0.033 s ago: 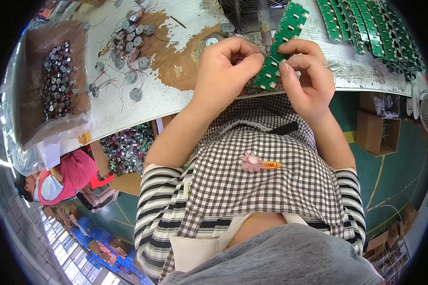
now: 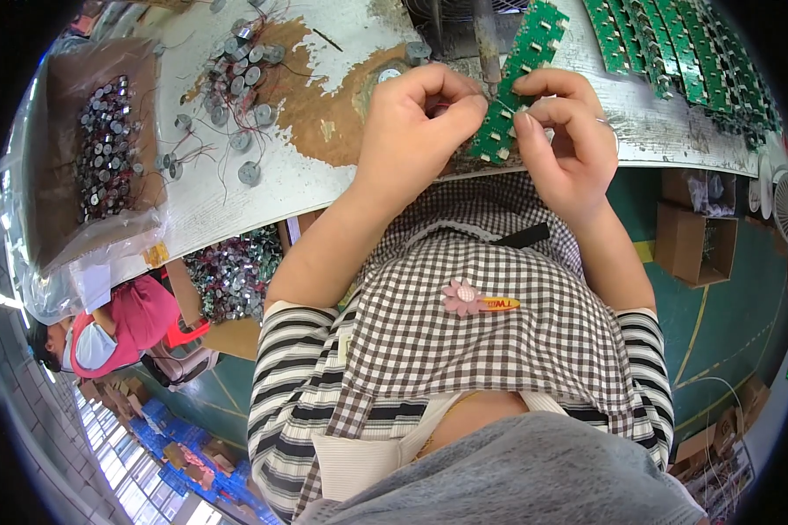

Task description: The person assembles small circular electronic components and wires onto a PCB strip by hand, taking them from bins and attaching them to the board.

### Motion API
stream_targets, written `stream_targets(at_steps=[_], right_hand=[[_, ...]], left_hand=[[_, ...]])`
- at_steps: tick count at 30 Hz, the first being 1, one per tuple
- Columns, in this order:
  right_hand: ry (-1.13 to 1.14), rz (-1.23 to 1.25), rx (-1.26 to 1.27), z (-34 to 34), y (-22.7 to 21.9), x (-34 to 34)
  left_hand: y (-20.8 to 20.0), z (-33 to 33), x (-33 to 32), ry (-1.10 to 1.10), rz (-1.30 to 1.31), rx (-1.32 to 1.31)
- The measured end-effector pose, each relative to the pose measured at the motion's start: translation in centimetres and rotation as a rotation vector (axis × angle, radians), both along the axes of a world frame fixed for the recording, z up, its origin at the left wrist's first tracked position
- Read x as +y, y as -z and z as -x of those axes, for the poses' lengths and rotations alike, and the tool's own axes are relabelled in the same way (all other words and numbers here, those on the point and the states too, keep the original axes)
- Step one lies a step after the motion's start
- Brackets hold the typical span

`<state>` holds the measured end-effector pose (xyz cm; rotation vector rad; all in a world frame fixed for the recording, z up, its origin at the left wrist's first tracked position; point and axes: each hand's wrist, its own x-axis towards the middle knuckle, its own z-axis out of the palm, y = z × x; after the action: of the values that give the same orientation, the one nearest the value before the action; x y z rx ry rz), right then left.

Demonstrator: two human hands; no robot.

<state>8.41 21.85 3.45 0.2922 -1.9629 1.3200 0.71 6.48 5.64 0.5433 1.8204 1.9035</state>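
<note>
Over the table's near edge, a long green circuit board (image 2: 527,54) with small white connectors lies slanted between my hands. My right hand (image 2: 571,140) is closed on its right edge, fingertips and thumb against the board. On the left, my left hand (image 2: 420,127) is closed in a pinch at the board's edge. A bit of red wire (image 2: 439,108) shows within its curled fingers; whatever else it holds is hidden. A soldering iron (image 2: 487,44) points down just above the board, its tip between my hands.
Small round motors with red wires (image 2: 236,79) lie scattered at the left. A plastic-lined box of motors (image 2: 109,149) stands beyond them. Rows of green boards (image 2: 674,52) fill the far right. A dark fan (image 2: 446,13) sits behind the iron. At lower left, a co-worker in pink (image 2: 144,319) sits.
The board has shifted very slightly up, and my left hand has risen a touch. Both hands keep the same hold.
</note>
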Motion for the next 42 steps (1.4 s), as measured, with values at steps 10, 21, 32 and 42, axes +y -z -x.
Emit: stream_targets(at_steps=[10,21,32,42], right_hand=[[0.001,-0.026,0.014,-0.8,0.5,-0.2],[0.002,0.016,-0.027,-0.8,0.3,-0.4],[0.008,0.001,-0.033,-0.6,-0.2,-0.4],[-0.003,0.047,-0.067,-1.1,0.2,-0.7]], left_hand=[[-0.8,-0.6,-0.8,0.066,0.142,0.137],[-0.5,-0.3,-0.9,0.077,0.1,0.046],[-0.2,0.0,-0.3,0.019,-0.023,0.055],[-0.8,0.1,-0.9,0.105,0.131,0.036]])
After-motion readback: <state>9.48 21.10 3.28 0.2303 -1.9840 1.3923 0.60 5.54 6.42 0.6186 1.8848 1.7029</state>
